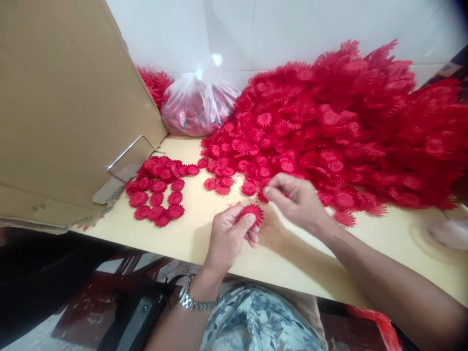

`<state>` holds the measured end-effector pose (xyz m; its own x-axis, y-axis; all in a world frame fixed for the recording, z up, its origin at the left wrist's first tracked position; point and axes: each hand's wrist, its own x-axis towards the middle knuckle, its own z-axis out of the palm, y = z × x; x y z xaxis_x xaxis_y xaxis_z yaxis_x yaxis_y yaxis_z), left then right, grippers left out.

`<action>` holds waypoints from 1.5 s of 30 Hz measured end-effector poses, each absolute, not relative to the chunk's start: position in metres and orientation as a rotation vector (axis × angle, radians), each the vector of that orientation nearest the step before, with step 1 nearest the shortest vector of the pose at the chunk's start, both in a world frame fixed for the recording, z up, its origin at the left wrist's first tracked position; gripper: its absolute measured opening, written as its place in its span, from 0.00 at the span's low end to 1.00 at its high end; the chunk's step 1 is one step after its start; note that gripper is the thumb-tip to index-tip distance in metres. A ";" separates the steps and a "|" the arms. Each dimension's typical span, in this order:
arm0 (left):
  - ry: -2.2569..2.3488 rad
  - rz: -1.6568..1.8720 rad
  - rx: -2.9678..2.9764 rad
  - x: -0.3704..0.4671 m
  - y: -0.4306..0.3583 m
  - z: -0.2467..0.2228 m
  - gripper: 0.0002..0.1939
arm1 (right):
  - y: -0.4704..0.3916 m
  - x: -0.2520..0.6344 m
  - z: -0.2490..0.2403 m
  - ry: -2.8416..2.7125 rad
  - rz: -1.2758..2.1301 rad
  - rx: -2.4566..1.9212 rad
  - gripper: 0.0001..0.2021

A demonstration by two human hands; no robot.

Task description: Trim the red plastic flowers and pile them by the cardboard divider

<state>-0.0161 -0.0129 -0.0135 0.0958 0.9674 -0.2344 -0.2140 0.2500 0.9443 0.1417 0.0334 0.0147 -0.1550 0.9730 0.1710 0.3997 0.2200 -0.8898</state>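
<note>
The left hand [224, 239] grips a red flower [257, 211] at its near edge, thumb on top and fingers curled below, a hold that seems meant to leave the toothed far rim free towards the other hand. The right hand [302, 202] hangs just beyond and to the right of the flower, thumb and forefinger brought close as for a fine pinch; whether anything thin sits between them I cannot tell. Both hands are over the bench [183, 241], near each other, so little reach would be needed between them.

Just ahead of the hands a few loose flowers [224, 183] lie at the fringe of a great heap [321, 131], which spreads ahead and to the right, probably to keep stock within the right hand's reach. Left of the left hand, a string [157, 213] of similar flowers lies in loops, perhaps coiled so to save room; its far end runs up to the heap's edge.

Farther out, ahead and left of the hands, a clear bag [199, 109] stands against the wall [234, 29], its top gathered, likely to contain its reddish contents. Leftmost, a box [73, 112] stands upright beside the string like a screen.
</note>
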 end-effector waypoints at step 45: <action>1.149 1.189 0.790 -0.019 -0.014 -0.019 0.08 | 0.065 0.185 -0.002 -1.982 -0.297 -1.383 0.14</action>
<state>-0.0186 -0.0143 -0.0190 -0.0244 0.9671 -0.2533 -0.2863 0.2360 0.9286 0.1854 0.0649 -0.0020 -0.1931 0.7347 0.6503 0.8932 0.4060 -0.1934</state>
